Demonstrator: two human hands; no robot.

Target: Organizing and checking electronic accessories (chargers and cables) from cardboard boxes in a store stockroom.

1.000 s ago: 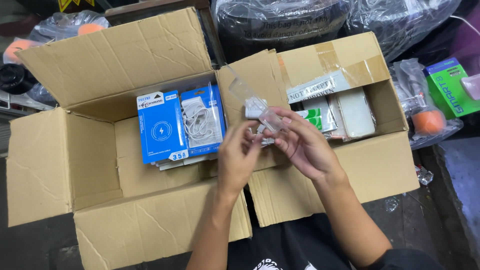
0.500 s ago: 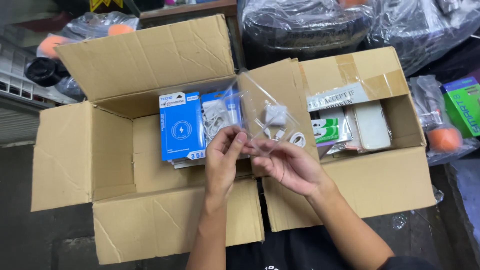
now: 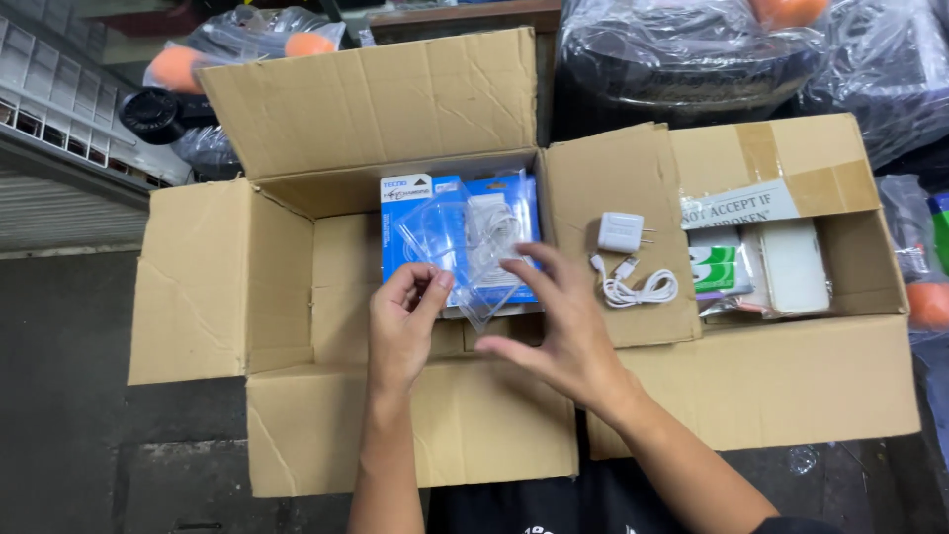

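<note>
Charger (image 3: 620, 232) dropped onto flap (image 3: 613, 188) (cable (image 3: 633, 289) too).

A clear, empty plastic blister shell (image 3: 465, 252) is pinched in the left hand (image 3: 403, 321) over blue-and-white rectangular retail packs (image 3: 415, 198) standing in the large open cardboard box (image 3: 297, 415). A white rectangular label (image 3: 739, 204) marks the taped right-hand carton (image 3: 791, 386), beside green-and-white packets (image 3: 714, 267).

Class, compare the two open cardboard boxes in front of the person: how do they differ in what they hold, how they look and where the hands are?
The left box holds blue packs standing against its far wall; the right box holds white and green packs. The right box bears tape and a label; the left box is plain. Both hands, left hand and right hand, are over the left box. Both boxes are brown with flaps open.
</note>
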